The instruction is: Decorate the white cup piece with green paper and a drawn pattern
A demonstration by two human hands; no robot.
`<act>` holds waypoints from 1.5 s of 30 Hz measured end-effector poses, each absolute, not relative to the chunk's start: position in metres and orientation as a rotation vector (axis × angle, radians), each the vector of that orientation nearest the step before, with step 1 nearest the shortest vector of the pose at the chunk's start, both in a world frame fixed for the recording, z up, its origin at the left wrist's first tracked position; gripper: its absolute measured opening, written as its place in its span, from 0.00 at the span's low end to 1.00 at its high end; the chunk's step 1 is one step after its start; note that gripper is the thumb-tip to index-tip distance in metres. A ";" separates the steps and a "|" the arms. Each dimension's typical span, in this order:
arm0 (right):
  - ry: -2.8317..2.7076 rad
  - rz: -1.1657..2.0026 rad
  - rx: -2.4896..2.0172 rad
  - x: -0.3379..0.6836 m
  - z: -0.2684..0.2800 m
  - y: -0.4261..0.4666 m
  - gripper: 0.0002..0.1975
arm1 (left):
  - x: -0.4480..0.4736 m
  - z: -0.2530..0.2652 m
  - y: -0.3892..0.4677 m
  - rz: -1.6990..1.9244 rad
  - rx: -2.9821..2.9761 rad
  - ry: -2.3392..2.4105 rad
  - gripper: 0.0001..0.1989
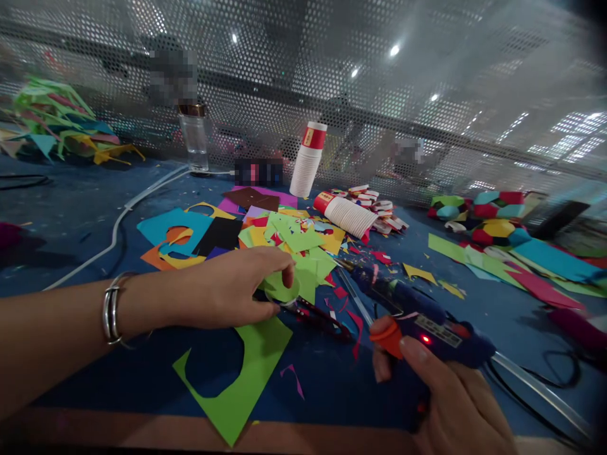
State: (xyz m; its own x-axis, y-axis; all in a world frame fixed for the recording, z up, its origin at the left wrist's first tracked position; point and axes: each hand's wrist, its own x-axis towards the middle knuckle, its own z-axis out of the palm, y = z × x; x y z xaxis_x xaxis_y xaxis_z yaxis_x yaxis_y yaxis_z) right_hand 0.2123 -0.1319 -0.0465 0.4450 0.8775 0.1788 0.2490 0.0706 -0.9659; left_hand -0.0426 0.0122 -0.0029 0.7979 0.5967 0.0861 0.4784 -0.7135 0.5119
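Note:
My right hand [441, 385] is wrapped round a blue hot glue gun [417, 316] with an orange trigger and a glowing red light. Its nozzle points left over the paper scraps, and a clear glue stick [540, 388] sticks out of its back. My left hand [241, 284], wearing a silver bangle [111, 313], curls its thumb and index finger round a green paper circle [283, 287]; the other fingers are hidden. Dark-handled scissors [327, 319] lie between my hands. Below my left hand lies a green sheet [251, 373] with a rounded cut-out.
Coloured paper [177, 224] and scraps lie ahead. One stack of paper cups [306, 164] stands; another stack [348, 215] lies on its side. A glass bottle [194, 142] and white cable [116, 227] are at left. Patterned paper pieces [497, 230] lie at right, before a perforated screen [265, 82].

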 end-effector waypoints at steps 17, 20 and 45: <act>-1.397 0.417 -1.736 0.223 -0.060 -0.138 0.19 | -0.039 -0.009 0.016 0.452 2.495 0.804 0.16; -1.472 0.284 -1.689 0.212 -0.048 -0.136 0.19 | -0.040 -0.002 0.022 0.456 2.360 0.827 0.15; -1.710 0.204 -1.571 0.202 -0.039 -0.133 0.14 | -0.038 -0.005 0.024 0.381 2.167 0.856 0.18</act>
State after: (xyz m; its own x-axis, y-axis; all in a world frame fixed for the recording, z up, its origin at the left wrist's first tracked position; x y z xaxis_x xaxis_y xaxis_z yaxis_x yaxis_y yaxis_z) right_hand 0.2021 -0.1327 -0.0393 0.0785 0.8986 0.4317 0.7715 0.2195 -0.5971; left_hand -0.0383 0.0241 -0.0048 0.7306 0.6828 -0.0020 0.4556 -0.4852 0.7463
